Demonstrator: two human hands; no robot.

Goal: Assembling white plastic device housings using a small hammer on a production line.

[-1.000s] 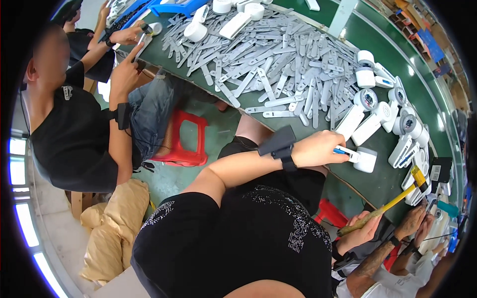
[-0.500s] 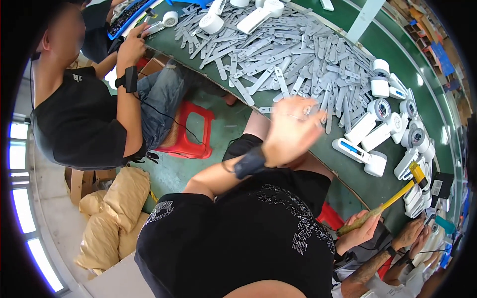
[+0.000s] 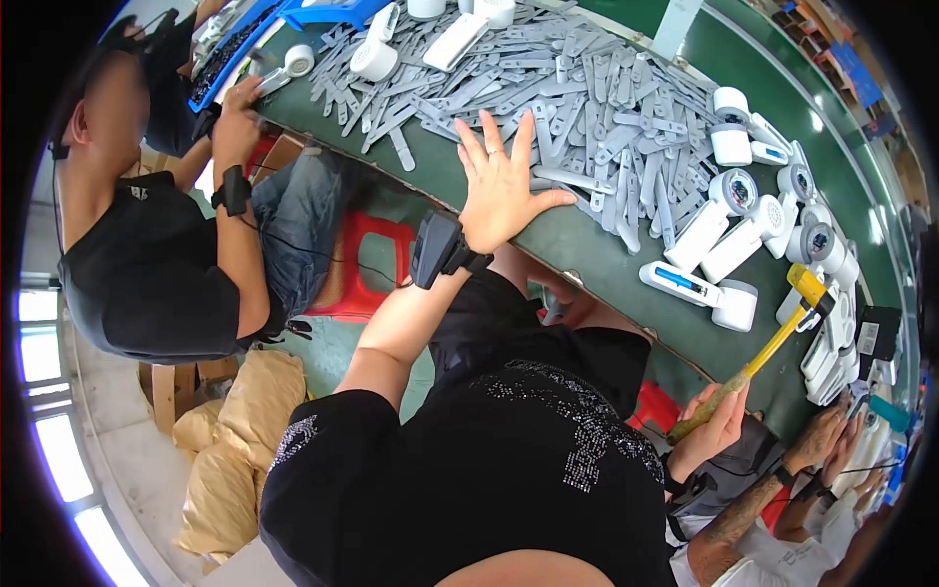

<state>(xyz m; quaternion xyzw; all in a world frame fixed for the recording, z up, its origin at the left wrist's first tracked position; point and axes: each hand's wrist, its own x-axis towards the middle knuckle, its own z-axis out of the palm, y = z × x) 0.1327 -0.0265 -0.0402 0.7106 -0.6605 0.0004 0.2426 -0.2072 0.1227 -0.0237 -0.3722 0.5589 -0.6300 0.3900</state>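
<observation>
My left hand lies with its fingers spread at the near edge of the table, beside a big pile of flat grey plastic strips. Nothing is held in it, and its fingertips reach the pile's near edge. On the right, my right hand is wrapped round the handle of a hammer with a yellow head, which points up and away over the table. Between the hands a white handheld device with a round head and a blue cell in its handle lies on the green table top.
More white round-headed devices stand and lie along the right side. Others lie on the pile's far side. A blue tray is at the far left, near a seated person. Another person's hands work at the lower right.
My left hand has moved left and back toward the table edge, its fingers now spread instead of blurred in motion. The hammer in my right hand has swung slightly more upright.
</observation>
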